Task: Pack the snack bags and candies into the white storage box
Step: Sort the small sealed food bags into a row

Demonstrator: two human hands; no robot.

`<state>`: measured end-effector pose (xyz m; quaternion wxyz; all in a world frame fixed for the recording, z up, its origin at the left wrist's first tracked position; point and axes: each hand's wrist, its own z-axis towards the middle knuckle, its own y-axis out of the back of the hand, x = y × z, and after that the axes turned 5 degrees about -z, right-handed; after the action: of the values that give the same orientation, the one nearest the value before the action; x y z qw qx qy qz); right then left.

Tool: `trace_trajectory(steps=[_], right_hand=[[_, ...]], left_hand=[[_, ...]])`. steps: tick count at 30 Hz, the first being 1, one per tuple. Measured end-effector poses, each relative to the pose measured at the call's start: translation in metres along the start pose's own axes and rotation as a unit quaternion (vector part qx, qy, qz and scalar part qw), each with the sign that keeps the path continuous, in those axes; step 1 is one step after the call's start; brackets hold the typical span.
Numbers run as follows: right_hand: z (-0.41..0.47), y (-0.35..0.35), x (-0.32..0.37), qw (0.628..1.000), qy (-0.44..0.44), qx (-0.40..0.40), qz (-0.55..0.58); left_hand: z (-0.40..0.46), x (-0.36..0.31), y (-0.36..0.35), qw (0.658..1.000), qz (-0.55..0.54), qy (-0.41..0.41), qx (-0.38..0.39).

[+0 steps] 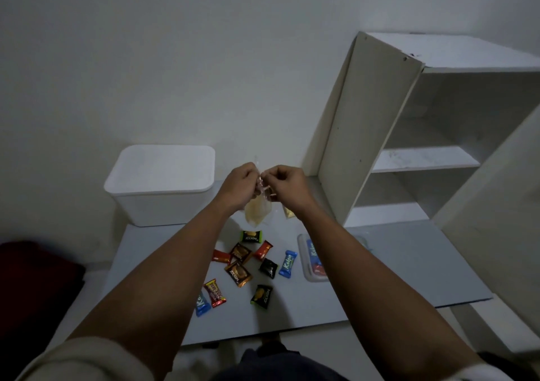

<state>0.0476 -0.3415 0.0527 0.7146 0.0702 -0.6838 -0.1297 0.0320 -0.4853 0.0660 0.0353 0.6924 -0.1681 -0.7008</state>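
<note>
A clear snack bag (pixel 257 212) with pale yellow contents hangs above the table, held up by its top. My left hand (pixel 238 183) and my right hand (pixel 285 186) both pinch the bag's neck, close together. The white storage box (pixel 159 202) stands at the back left with its lid (pixel 163 167) on. Several wrapped candies lie on the grey table (pixel 394 269) below my hands, among them a green one (pixel 251 236), a blue one (pixel 287 263) and a black one (pixel 268 268). A gold packet (pixel 288 212) shows partly under my right wrist.
A white shelf unit (pixel 409 146) stands at the back right on the table. A clear tray (pixel 311 260) with blue and red packets lies beside my right forearm. A dark red object (pixel 35 281) sits off the table at the left.
</note>
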Motion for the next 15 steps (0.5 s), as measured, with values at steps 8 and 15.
trace_trajectory(steps=[8, 15], right_hand=[[0.019, -0.004, 0.006, 1.0, -0.01, -0.009, -0.012], [0.015, -0.008, 0.009, 0.999, -0.004, 0.026, 0.032]], left_hand=[[0.008, 0.002, 0.011, 0.998, 0.048, -0.016, 0.046], [0.017, -0.001, 0.015, 0.996, 0.08, -0.038, -0.024]])
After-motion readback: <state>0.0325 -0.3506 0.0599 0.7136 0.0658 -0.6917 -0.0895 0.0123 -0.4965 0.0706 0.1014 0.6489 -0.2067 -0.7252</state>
